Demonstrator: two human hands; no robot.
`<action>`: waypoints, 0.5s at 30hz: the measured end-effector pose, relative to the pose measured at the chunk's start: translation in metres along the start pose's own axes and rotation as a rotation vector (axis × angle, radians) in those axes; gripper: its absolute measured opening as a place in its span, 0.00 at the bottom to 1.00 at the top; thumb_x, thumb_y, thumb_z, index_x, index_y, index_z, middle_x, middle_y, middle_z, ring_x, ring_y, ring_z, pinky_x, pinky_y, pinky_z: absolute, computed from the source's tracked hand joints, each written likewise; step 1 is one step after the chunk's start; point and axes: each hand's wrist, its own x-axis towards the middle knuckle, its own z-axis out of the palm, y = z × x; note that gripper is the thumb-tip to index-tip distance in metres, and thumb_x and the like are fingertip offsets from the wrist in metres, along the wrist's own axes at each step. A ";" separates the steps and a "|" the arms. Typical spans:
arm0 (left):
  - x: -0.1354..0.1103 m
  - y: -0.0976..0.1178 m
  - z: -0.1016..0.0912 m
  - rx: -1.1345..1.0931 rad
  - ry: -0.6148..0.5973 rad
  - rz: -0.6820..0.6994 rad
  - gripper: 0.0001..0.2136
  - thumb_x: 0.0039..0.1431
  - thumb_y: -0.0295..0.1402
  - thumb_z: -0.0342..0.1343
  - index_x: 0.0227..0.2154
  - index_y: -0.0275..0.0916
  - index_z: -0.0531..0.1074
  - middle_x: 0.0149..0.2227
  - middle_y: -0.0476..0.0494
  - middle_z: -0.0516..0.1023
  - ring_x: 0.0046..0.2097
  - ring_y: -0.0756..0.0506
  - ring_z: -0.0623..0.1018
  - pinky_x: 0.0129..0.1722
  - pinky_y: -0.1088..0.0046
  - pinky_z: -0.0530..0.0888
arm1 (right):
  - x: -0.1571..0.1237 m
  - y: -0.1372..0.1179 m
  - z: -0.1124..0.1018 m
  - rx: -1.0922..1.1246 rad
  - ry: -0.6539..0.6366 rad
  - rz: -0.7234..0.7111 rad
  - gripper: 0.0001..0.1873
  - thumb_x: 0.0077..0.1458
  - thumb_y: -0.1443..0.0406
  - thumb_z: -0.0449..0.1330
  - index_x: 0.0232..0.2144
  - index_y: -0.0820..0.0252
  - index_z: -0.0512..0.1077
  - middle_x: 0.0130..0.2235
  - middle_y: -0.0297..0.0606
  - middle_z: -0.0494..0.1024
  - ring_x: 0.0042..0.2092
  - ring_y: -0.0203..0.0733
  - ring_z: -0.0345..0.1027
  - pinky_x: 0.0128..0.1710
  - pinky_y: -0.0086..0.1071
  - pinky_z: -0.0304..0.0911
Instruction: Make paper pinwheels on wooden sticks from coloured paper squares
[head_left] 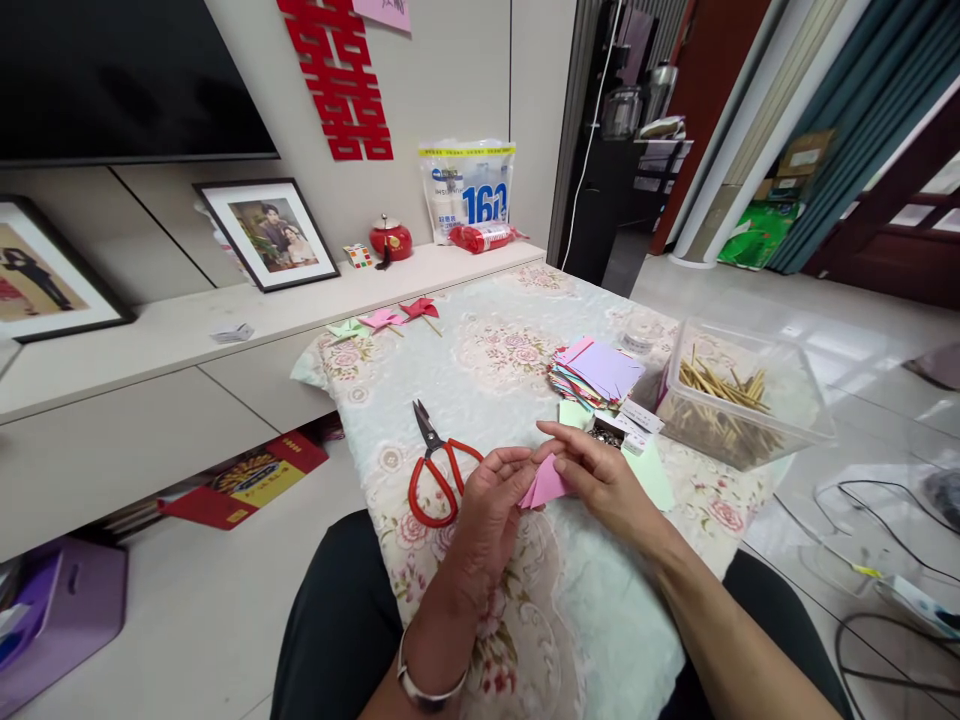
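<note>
Between my two hands is a folded piece of pink paper, held over the near part of the table. My left hand pinches its left side. The fingers of my right hand press on its upper right side, the index finger stretched out above. Left of my hands lie scissors with orange-red handles, blades pointing away. Just beyond my right hand are a small box of metal pins, light green paper and a stack of coloured paper squares.
A clear plastic bin of thin wooden sticks stands at the table's right. Pink, red and green pinwheels lie at the far left edge. Behind is a low cabinet with framed photos; cables lie on the floor.
</note>
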 end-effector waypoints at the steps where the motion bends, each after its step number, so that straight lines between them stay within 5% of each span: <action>1: 0.000 0.000 -0.001 -0.019 -0.009 0.000 0.18 0.40 0.30 0.73 0.35 0.35 0.75 0.30 0.47 0.80 0.29 0.51 0.76 0.28 0.77 0.71 | 0.000 0.000 0.000 0.025 0.005 0.014 0.21 0.61 0.64 0.57 0.57 0.54 0.69 0.44 0.39 0.79 0.36 0.39 0.70 0.36 0.33 0.63; 7: 0.001 -0.002 -0.007 -0.077 -0.090 -0.042 0.17 0.43 0.26 0.72 0.38 0.37 0.75 0.33 0.47 0.79 0.31 0.50 0.76 0.30 0.77 0.72 | 0.000 -0.005 -0.004 0.198 -0.032 0.120 0.22 0.57 0.63 0.64 0.55 0.52 0.71 0.46 0.39 0.77 0.26 0.31 0.59 0.26 0.29 0.55; 11: -0.001 -0.001 -0.005 -0.041 -0.147 -0.038 0.15 0.45 0.25 0.70 0.38 0.37 0.77 0.34 0.46 0.79 0.32 0.51 0.76 0.31 0.77 0.72 | -0.001 -0.007 -0.008 0.226 -0.064 0.162 0.24 0.56 0.60 0.65 0.55 0.54 0.71 0.37 0.35 0.78 0.24 0.30 0.56 0.24 0.28 0.51; 15: -0.002 0.001 -0.003 -0.049 -0.129 -0.025 0.19 0.42 0.21 0.68 0.41 0.37 0.78 0.34 0.46 0.79 0.33 0.49 0.76 0.33 0.75 0.72 | -0.002 -0.010 -0.011 0.138 -0.058 0.160 0.21 0.60 0.56 0.62 0.54 0.54 0.72 0.34 0.34 0.77 0.28 0.35 0.64 0.29 0.30 0.58</action>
